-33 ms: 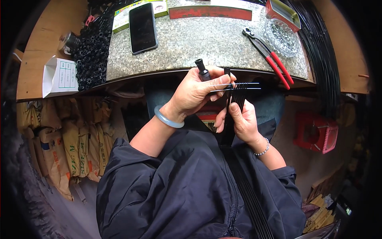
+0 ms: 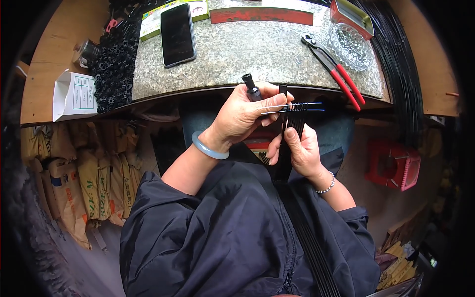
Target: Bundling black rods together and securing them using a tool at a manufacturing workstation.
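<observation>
My left hand [image 2: 243,110] is closed round a black flanged plastic tube [image 2: 251,87]. Its thumb and fingers also pinch two thin, pale metal wires [image 2: 315,107], which stick out to the right. Ends of several slender black rods [image 2: 295,119] meet these wires; whether the wires pass through them is too small to tell. Lower down, my right hand [image 2: 303,151] grips the black rods between thumb and fingers. The bundle's long lower part [image 2: 311,242] runs down over my dark jacket. Both hands are just in front of the table edge.
Red-handled pliers [image 2: 341,81] lie at the table's right beside a clear glass dish [image 2: 350,47]. A phone [image 2: 177,37] rests at the left, near a heap of black plastic parts [image 2: 116,74]. Long black rods [image 2: 401,74] hang over the right edge. Sacks [image 2: 74,198] stand below left.
</observation>
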Tool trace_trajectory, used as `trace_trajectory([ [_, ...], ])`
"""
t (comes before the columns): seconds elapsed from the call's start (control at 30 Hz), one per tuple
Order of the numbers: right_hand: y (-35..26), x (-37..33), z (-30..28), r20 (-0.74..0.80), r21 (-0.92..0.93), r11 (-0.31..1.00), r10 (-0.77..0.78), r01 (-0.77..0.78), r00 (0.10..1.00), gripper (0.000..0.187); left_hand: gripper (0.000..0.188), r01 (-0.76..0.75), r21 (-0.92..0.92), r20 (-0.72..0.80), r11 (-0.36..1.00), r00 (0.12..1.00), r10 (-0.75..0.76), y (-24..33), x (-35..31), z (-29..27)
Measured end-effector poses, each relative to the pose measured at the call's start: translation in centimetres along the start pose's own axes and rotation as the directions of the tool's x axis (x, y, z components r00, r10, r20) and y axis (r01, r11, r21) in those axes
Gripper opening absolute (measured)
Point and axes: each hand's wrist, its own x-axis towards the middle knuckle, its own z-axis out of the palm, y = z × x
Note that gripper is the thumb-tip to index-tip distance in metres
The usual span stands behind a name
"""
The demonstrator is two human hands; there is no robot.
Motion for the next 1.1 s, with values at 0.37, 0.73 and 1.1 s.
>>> trace_trajectory([
  [0.37, -0.3, -0.2, -0.1, -0.007, 0.001, 1.0, -0.011, 0.011, 1.0, 0.042, 0.05, -0.039, -0.112, -0.023, 0.993, 0.999, 0.037, -0.9, -1.8, 0.7],
  [0.73, -0.4, 0.0, 0.3, 0.021, 0.045, 0.999, -0.019, 0.018, 1.0, 0.045, 0.059, -0.089, 0.053, 0.006, 0.995, 0.996, 0.089, -0.9, -1.6, 0.6],
  [1.1, -0.5, -0.3, -0.4, 0.082, 0.097, 0.994, -0.051, 0.043, 0.995, 0.049, 0.028, -0.167, 0.16, -0.197, 0.973, 0.96, 0.198, -1.3, -1.3, 3.1],
])
